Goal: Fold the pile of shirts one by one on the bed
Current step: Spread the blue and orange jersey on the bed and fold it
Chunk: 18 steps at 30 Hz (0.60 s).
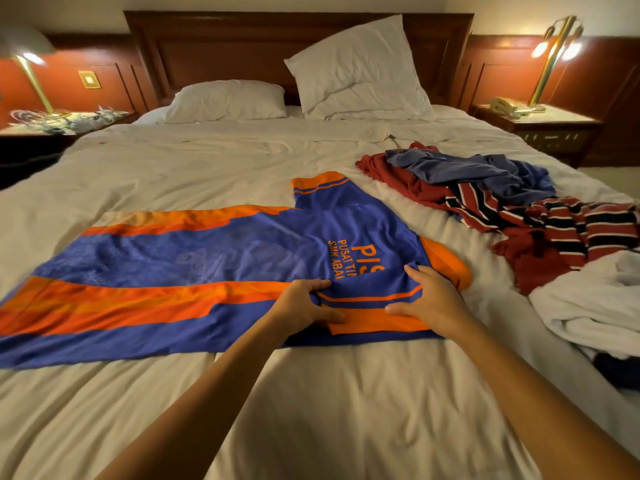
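The left hand (304, 303) and right hand (429, 299) both pinch the near sleeve of the blue-and-orange jersey (207, 258), spread flat on the bed (207, 154) beside the unfolded pile (502, 202); the sleeve fold seems in hand, and laying it squarely inward likely comes next

Bed (207, 157): one.
Pillows: two; flat pillow (225, 100), propped pillow (360, 71).
Lamps: two; left lamp (26, 50), right lamp (554, 46).
Nightstands: two; left nightstand (34, 133), right nightstand (554, 126).
Telephone (502, 105): one.
Wall switch plate (89, 79): one.
Shirts spread flat: one, the blue-and-orange jersey (207, 258).
Shirts heaped: three told apart; red shirt (391, 171), blue shirt (467, 168), striped shirt (571, 223). Any beneath cannot be counted.
White bundle (588, 306): one.
Hands: two; left hand (304, 304), right hand (433, 299).
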Each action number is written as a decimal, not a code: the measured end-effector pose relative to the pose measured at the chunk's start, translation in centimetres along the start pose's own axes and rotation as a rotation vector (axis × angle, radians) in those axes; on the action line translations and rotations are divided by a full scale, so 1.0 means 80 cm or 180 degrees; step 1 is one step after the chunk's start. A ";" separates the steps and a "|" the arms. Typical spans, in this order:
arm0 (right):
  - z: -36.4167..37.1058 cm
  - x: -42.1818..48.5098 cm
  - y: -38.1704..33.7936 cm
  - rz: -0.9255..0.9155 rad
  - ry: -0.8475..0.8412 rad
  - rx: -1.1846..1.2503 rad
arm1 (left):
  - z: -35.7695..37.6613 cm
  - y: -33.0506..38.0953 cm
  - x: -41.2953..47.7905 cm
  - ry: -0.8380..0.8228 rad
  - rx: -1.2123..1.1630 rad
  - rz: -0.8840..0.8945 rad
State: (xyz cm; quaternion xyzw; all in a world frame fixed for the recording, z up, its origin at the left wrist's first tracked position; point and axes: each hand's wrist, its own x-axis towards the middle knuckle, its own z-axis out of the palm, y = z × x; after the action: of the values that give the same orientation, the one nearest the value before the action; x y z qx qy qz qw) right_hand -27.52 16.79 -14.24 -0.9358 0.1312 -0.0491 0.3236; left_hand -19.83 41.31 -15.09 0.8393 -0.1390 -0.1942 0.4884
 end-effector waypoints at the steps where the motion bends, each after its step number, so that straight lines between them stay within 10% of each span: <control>1: -0.002 -0.001 0.000 0.0026 -0.0091 -0.0093 | -0.002 0.001 -0.002 -0.0059 0.0008 -0.0027; 7: -0.009 -0.011 -0.002 0.0087 -0.0433 -0.0476 | -0.004 0.006 -0.012 -0.0315 0.0066 0.0066; 13: 0.006 -0.025 -0.027 -0.0103 0.0425 -0.2127 | -0.001 -0.018 -0.015 0.0128 0.2141 0.0636; 18: 0.075 -0.010 -0.063 -0.0439 -0.0427 -0.1574 | -0.017 -0.043 -0.026 -0.0172 0.2716 0.0466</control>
State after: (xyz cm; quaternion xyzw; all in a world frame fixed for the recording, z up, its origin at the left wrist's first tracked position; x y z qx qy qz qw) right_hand -26.14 24.35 -15.86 -0.9943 0.0533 0.0246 0.0890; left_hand -20.87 44.86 -17.07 0.9485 -0.2788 -0.1060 0.1064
